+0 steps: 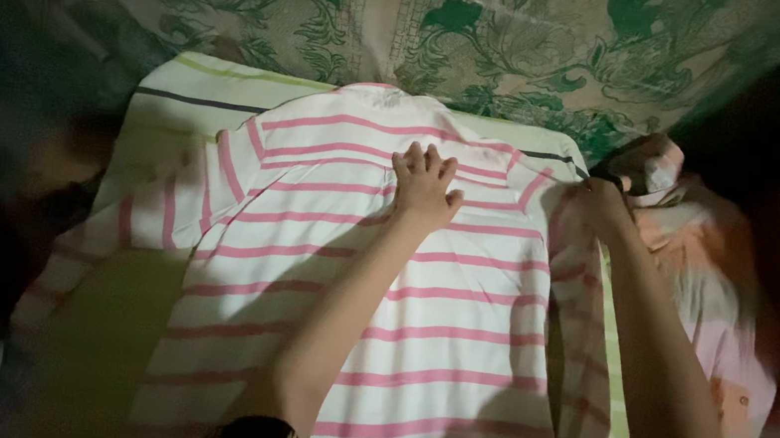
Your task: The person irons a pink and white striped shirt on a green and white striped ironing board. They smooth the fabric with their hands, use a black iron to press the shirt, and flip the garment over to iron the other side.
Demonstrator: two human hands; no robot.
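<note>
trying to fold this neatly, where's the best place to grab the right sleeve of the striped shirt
Pinch the sleeve at its outer edge near the shoulder, coming in from the right, where the right hand already is. The left hand lies flat on the striped shirt below the collar, pinning it, so the sleeve should fold inward without dragging it.

No packages, labels, signs or screens anywhere in view.

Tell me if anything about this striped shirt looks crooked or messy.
The pink-striped shirt lies mostly flat under the left hand, but its right side is bunched and lifted where the right hand grips it. A rumpled peach garment lies heaped beside it.
</note>
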